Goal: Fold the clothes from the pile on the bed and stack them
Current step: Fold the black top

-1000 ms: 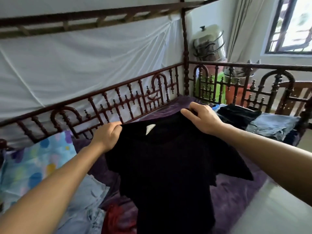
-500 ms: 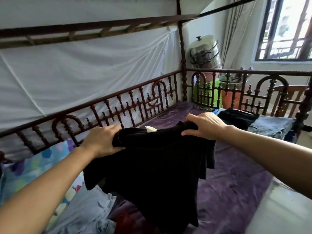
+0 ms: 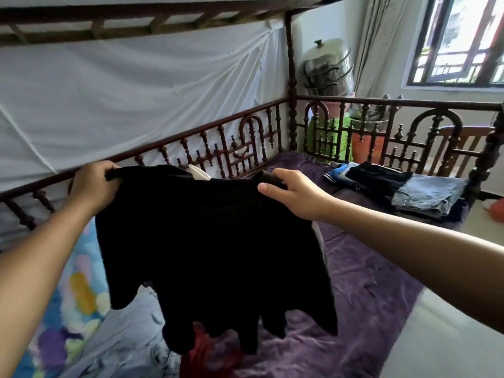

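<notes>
A black T-shirt (image 3: 215,241) hangs in the air over the bed, its white neck label showing at the top edge. My left hand (image 3: 92,186) grips its left shoulder and my right hand (image 3: 294,195) grips its right shoulder. Below it, at the near left, lies the pile: light blue jeans (image 3: 122,342) and a red garment (image 3: 201,356). At the far right of the bed sits a stack of folded clothes (image 3: 425,192), pale jeans beside dark items.
The bed has a purple cover (image 3: 362,290) and a dark carved wooden railing (image 3: 231,148) along the back and far end. A colourful patterned pillow (image 3: 73,296) lies at the left. Metal pots (image 3: 330,69) stand beyond the rail; pale floor (image 3: 441,347) at the right.
Both hands have lifted the black T-shirt higher and spread apart, so it hangs wider and its hem is off the bed.
</notes>
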The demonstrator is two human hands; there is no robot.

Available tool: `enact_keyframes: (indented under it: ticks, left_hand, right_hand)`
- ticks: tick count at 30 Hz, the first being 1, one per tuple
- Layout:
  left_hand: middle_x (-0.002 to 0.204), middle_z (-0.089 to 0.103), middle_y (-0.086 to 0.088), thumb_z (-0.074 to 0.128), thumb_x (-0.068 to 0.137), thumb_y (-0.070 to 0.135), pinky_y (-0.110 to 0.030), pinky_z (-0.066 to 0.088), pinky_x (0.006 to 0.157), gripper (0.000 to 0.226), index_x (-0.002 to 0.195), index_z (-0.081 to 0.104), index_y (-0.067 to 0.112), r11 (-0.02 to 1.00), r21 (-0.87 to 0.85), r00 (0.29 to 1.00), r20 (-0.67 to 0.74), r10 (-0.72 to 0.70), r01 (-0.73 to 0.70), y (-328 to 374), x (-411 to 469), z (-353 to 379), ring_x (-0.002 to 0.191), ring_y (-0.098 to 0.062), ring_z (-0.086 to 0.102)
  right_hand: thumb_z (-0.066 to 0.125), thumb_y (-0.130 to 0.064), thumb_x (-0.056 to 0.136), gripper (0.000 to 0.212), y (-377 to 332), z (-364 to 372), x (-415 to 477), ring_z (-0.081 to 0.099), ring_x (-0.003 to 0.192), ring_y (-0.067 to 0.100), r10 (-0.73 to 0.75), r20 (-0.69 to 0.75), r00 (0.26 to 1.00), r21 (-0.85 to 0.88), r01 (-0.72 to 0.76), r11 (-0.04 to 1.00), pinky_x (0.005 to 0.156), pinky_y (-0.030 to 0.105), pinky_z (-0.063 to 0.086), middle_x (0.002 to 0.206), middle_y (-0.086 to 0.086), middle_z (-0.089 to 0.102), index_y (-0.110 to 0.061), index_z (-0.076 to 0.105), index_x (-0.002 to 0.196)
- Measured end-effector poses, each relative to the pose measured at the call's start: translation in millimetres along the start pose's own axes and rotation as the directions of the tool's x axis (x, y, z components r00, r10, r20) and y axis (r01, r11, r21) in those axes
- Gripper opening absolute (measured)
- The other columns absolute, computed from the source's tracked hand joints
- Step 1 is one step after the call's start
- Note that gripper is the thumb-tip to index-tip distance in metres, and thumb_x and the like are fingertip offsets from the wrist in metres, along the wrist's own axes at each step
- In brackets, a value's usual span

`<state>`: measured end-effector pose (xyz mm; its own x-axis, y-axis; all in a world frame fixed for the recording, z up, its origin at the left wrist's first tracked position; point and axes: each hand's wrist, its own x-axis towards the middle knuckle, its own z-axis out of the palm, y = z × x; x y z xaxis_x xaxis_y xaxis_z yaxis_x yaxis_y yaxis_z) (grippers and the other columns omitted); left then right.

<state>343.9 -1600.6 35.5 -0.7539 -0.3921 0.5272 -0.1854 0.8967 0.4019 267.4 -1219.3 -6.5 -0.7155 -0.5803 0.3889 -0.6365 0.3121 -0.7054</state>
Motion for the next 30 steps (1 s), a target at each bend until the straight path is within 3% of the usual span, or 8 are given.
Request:
enact_keyframes:
  ticks: [3, 11, 14, 19, 30]
  left_hand:
    - [0.099, 0.068, -0.027, 0.061, 0.086, 0.003, -0.039, 0.043, 0.077, 0.018, 0.101, 0.07, 0.0, 1.0, 0.002, 0.998, 0.054, -0.027, 0.027, 0.6, 5.1, 41.5, 0.098, -0.041, 0.063]
    - [0.107, 0.068, -0.019, 0.053, 0.089, 0.008, -0.041, 0.047, 0.082, 0.022, 0.104, 0.07, 0.011, 0.997, 0.042, 0.968, 0.24, -0.069, 0.061, 69.4, 20.0, 199.7, 0.1, -0.039, 0.06]
    - [0.11, 0.066, -0.017, 0.05, 0.092, 0.012, -0.04, 0.048, 0.083, 0.024, 0.108, 0.068, 0.016, 0.995, 0.083, 0.946, 0.313, -0.082, 0.059, 115.7, 29.7, 269.8, 0.102, -0.038, 0.058]
    - [0.108, 0.066, -0.015, 0.049, 0.091, 0.012, -0.04, 0.048, 0.08, 0.023, 0.106, 0.066, 0.021, 0.993, 0.116, 0.912, 0.409, -0.016, -0.035, 198.2, 54.1, 401.8, 0.101, -0.037, 0.06]
    - [0.11, 0.064, -0.01, 0.047, 0.094, 0.014, -0.034, 0.036, 0.071, 0.022, 0.108, 0.062, 0.02, 0.985, 0.146, 0.78, 0.626, -0.018, -0.095, 367.4, 92.1, 725.8, 0.098, -0.035, 0.058]
  right_hand:
    - [0.058, -0.035, 0.094, 0.035, 30.3, 1.8, -9.4, 0.044, 0.056, 0.004, 0.169, 0.033, 0.985, 0.159, -0.172, 0.972, 0.051, 0.021, 0.035, 0.067, -0.003, 0.048, -0.001, 0.056, 0.087]
    - [0.056, -0.037, 0.095, 0.031, 176.6, -12.6, -56.6, 0.037, 0.052, 0.0, 0.452, -0.042, 0.891, 0.14, -0.443, 0.886, 0.053, 0.025, 0.033, 0.062, -0.011, 0.04, -0.019, 0.044, 0.072]
    - [0.057, -0.038, 0.095, 0.031, 241.8, -33.9, -70.9, 0.04, 0.058, 0.004, 0.547, -0.066, 0.834, 0.147, -0.534, 0.832, 0.058, 0.031, 0.036, 0.065, -0.009, 0.044, -0.018, 0.046, 0.074]
    - [0.057, -0.037, 0.095, 0.034, 366.6, -82.3, -79.9, 0.039, 0.058, 0.005, 0.662, -0.109, 0.742, 0.111, -0.652, 0.75, 0.06, 0.029, 0.036, 0.063, -0.009, 0.044, -0.019, 0.042, 0.07]
    - [0.051, -0.044, 0.095, 0.039, 665.7, -194.8, -78.1, 0.05, 0.064, 0.022, 0.897, -0.128, 0.423, 0.067, -0.899, 0.433, 0.062, 0.04, 0.04, 0.066, 0.007, 0.054, -0.011, 0.039, 0.079]
